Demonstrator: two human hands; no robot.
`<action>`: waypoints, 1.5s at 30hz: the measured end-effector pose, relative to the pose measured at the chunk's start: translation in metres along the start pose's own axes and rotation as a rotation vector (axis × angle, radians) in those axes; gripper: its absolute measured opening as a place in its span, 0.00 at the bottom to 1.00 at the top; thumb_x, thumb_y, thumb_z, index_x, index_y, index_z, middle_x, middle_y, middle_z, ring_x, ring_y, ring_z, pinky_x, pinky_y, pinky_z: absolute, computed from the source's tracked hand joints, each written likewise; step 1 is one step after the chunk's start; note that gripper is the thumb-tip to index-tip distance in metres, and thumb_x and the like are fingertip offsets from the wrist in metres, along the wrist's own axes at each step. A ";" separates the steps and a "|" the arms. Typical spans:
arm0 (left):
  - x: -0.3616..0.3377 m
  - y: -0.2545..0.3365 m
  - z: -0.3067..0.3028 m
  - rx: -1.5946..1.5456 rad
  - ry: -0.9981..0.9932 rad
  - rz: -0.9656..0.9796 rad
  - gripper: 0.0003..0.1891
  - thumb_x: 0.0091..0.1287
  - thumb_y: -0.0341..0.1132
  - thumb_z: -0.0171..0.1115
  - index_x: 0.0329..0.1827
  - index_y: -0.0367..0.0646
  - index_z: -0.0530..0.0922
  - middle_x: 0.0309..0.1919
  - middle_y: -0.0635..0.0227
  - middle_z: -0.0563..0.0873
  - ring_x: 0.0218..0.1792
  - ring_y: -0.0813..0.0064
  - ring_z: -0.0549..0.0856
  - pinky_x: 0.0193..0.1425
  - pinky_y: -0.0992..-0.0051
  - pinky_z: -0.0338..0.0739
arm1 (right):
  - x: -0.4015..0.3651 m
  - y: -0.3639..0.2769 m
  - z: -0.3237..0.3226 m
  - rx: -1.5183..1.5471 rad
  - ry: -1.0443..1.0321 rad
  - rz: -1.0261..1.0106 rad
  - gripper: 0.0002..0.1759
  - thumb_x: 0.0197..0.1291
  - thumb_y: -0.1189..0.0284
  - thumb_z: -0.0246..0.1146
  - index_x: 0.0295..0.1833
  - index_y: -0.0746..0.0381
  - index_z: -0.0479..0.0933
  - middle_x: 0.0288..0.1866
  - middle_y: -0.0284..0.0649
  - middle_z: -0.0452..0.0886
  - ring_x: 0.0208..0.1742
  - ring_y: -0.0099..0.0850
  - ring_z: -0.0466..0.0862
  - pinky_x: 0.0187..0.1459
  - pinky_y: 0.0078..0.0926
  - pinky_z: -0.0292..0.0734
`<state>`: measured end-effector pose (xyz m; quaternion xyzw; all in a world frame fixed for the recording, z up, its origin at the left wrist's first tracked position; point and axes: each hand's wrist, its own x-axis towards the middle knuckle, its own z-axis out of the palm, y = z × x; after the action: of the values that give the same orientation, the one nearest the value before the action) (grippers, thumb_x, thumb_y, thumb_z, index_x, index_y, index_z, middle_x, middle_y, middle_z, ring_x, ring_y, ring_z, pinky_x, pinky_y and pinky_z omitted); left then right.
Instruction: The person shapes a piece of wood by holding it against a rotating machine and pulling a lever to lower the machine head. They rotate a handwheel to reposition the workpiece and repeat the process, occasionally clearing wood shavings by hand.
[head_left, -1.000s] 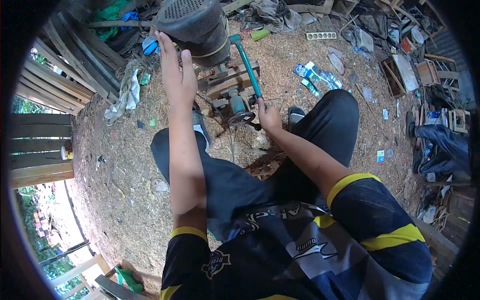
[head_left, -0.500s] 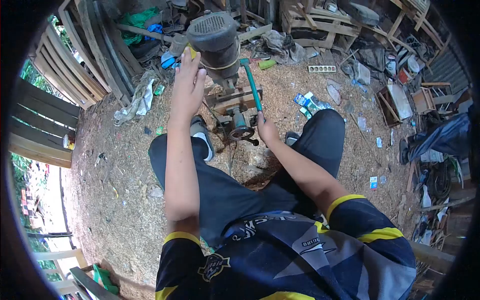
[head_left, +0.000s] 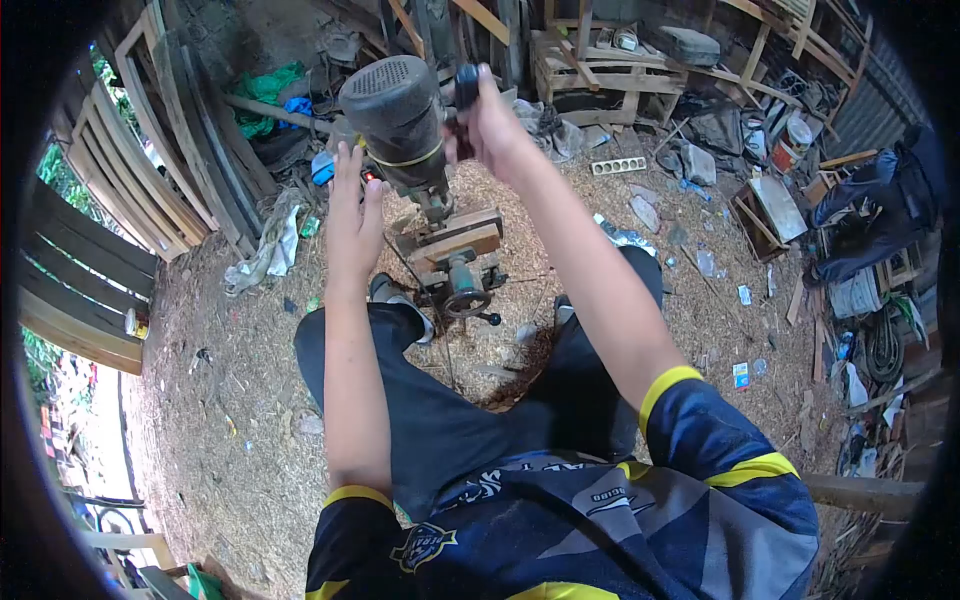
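A drill-like machine with a grey vented motor stands between my legs. Below its motor, a wooden block sits clamped above a small handwheel. My left hand is at the left side of the motor, fingers extended and lying close beside it. My right hand is raised at the motor's right side, its fingers closed around a black knob. The green-handled lever seen earlier is hard to make out now.
A power strip lies on the shaving-covered ground ahead. A wooden box stands at the right, near a person in dark clothes. Planks lean at the left, and a wooden rack stands behind.
My right hand has moved up and forward from the green lever to the black knob. My left hand has shifted slightly down. The person at the right shows more of their body.
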<state>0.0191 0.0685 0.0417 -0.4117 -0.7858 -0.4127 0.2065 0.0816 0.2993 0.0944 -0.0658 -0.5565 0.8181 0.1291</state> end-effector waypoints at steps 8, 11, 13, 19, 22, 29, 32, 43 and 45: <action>0.003 0.002 0.008 -0.070 0.071 0.007 0.27 0.83 0.42 0.48 0.80 0.38 0.68 0.83 0.50 0.62 0.85 0.52 0.56 0.86 0.59 0.50 | 0.048 0.005 -0.008 -0.073 0.085 -0.089 0.35 0.81 0.39 0.37 0.66 0.56 0.72 0.30 0.38 0.82 0.20 0.29 0.79 0.25 0.29 0.75; 0.000 -0.012 0.015 -0.081 0.114 0.007 0.27 0.83 0.42 0.48 0.79 0.37 0.69 0.83 0.49 0.63 0.85 0.51 0.57 0.85 0.58 0.50 | 0.023 0.078 -0.028 -0.044 0.162 -0.148 0.33 0.80 0.41 0.43 0.65 0.58 0.74 0.30 0.35 0.80 0.24 0.26 0.77 0.29 0.29 0.73; -0.004 -0.025 0.016 -0.057 0.138 0.005 0.27 0.83 0.42 0.49 0.78 0.36 0.69 0.83 0.49 0.63 0.85 0.50 0.57 0.85 0.58 0.51 | 0.016 0.161 -0.055 -0.073 0.343 -0.096 0.30 0.81 0.49 0.49 0.68 0.64 0.71 0.30 0.37 0.80 0.21 0.26 0.78 0.24 0.29 0.73; -0.009 -0.054 0.013 -0.141 0.275 -0.022 0.24 0.82 0.41 0.50 0.73 0.33 0.74 0.80 0.44 0.66 0.81 0.47 0.65 0.83 0.55 0.56 | -0.080 0.370 -0.112 -0.940 0.583 0.204 0.23 0.75 0.58 0.57 0.51 0.71 0.80 0.43 0.58 0.87 0.46 0.59 0.85 0.52 0.52 0.78; -0.014 -0.052 0.004 -0.108 0.279 -0.023 0.23 0.82 0.40 0.50 0.72 0.34 0.75 0.79 0.47 0.69 0.80 0.50 0.67 0.83 0.58 0.57 | -0.082 0.367 -0.100 -0.915 0.530 0.136 0.21 0.78 0.62 0.54 0.54 0.71 0.78 0.50 0.61 0.85 0.53 0.62 0.83 0.58 0.54 0.75; -0.025 -0.046 0.011 -0.241 0.041 -0.053 0.10 0.77 0.31 0.56 0.43 0.36 0.85 0.36 0.59 0.87 0.40 0.64 0.86 0.48 0.65 0.79 | 0.005 0.235 -0.061 -0.827 0.516 -0.549 0.25 0.82 0.63 0.48 0.74 0.68 0.67 0.72 0.59 0.72 0.74 0.55 0.71 0.74 0.45 0.64; -0.020 -0.038 0.034 -0.181 0.030 0.126 0.08 0.70 0.29 0.62 0.31 0.38 0.83 0.28 0.57 0.83 0.32 0.54 0.84 0.39 0.60 0.77 | 0.062 0.176 -0.047 -0.706 0.588 -0.727 0.27 0.83 0.61 0.46 0.76 0.68 0.66 0.74 0.58 0.71 0.76 0.56 0.70 0.77 0.44 0.62; 0.006 -0.025 0.048 -0.245 0.241 0.292 0.09 0.72 0.26 0.58 0.34 0.36 0.83 0.32 0.57 0.86 0.37 0.56 0.86 0.46 0.62 0.78 | 0.160 0.109 -0.064 -0.673 0.490 -0.603 0.22 0.80 0.58 0.54 0.58 0.66 0.81 0.49 0.55 0.86 0.53 0.54 0.84 0.56 0.39 0.77; 0.009 -0.023 0.046 -0.230 0.299 0.276 0.09 0.72 0.26 0.59 0.33 0.36 0.84 0.30 0.59 0.85 0.34 0.57 0.84 0.43 0.63 0.77 | 0.171 0.111 -0.069 -0.618 0.487 -0.576 0.22 0.79 0.56 0.56 0.57 0.65 0.81 0.47 0.54 0.87 0.51 0.51 0.86 0.55 0.37 0.77</action>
<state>-0.0043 0.1037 0.0105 -0.4703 -0.6305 -0.5240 0.3268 -0.0803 0.3707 -0.0281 -0.1341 -0.7226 0.5064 0.4510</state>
